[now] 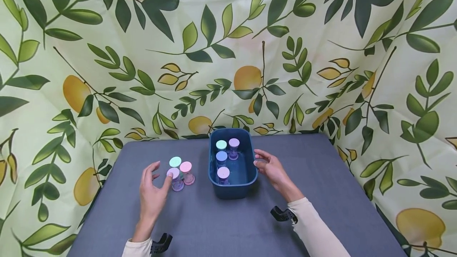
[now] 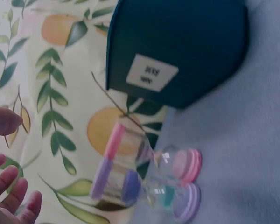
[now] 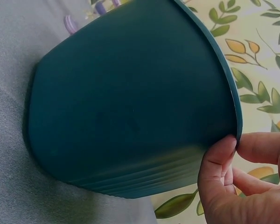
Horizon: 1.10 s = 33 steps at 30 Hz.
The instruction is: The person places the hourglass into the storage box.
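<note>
Three small sand timers stand in a cluster on the table, left of a dark blue bin [image 1: 233,192]: a purple one [image 1: 177,185], a pink one [image 1: 188,175] and a mint-topped one [image 1: 175,162]. My left hand [image 1: 152,193] is beside the purple timer, fingers spread and thumb close to its top. In the left wrist view that hand's fingers [image 2: 11,186] hold nothing. My right hand [image 1: 275,171] pinches the bin's right rim between thumb and fingers, as the right wrist view shows. Several sand timers stand inside the bin, among them a blue-topped one [image 1: 221,158] and a purple one [image 1: 233,148].
A grey cloth covers the table [image 1: 200,225]. Behind it and at both sides hangs a leaf-and-fruit patterned curtain [image 1: 214,70]. The bin carries a white label [image 2: 151,72] on its left side. Black camera mounts [image 1: 282,213] are worn on both wrists.
</note>
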### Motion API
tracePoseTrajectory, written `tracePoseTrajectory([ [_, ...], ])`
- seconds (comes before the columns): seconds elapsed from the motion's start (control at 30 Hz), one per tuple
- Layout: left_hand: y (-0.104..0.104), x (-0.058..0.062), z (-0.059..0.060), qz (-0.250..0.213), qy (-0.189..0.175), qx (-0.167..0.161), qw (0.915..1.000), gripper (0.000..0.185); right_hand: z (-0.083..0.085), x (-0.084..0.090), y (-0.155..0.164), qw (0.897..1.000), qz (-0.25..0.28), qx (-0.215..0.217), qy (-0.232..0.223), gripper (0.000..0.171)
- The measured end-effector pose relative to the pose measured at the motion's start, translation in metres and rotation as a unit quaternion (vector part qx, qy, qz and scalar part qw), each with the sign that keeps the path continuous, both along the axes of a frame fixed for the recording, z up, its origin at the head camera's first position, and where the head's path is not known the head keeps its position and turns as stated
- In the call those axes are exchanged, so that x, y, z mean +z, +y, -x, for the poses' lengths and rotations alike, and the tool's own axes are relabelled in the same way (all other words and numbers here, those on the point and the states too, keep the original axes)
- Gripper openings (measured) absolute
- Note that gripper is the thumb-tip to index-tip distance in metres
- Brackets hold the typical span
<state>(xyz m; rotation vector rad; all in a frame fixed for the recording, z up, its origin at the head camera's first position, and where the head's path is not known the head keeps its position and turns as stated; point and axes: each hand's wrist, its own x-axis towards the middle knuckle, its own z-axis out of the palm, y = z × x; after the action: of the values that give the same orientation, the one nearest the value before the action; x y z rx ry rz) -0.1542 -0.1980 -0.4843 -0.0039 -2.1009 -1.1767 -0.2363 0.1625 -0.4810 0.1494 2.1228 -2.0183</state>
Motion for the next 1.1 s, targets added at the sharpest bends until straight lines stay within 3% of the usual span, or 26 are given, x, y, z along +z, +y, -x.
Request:
tracePoseTrajectory([
  [0.27, -0.015, -0.011, 0.000, -0.021, -0.092, 0.025, 0.9952, 0.065, -0.001, 0.000, 0.001, 1.000, -0.002, 0.001, -0.002, 0.048],
  [0.57, -0.016, -0.018, 0.004, -0.113, -0.203, -0.021, 0.9724, 0.076, 0.000, -0.001, 0.001, 1.000, -0.002, 0.000, -0.004, 0.047],
  [0.73, -0.014, -0.024, 0.009, -0.156, -0.232, -0.053, 0.9587, 0.072, 0.000, -0.001, 0.001, 1.000, 0.005, 0.001, -0.002, 0.048],
  [1.1, -0.006, -0.042, 0.019, -0.146, -0.241, -0.061, 0.9576, 0.064, -0.001, 0.000, 0.001, 1.000, 0.009, -0.003, 0.000, 0.047],
])
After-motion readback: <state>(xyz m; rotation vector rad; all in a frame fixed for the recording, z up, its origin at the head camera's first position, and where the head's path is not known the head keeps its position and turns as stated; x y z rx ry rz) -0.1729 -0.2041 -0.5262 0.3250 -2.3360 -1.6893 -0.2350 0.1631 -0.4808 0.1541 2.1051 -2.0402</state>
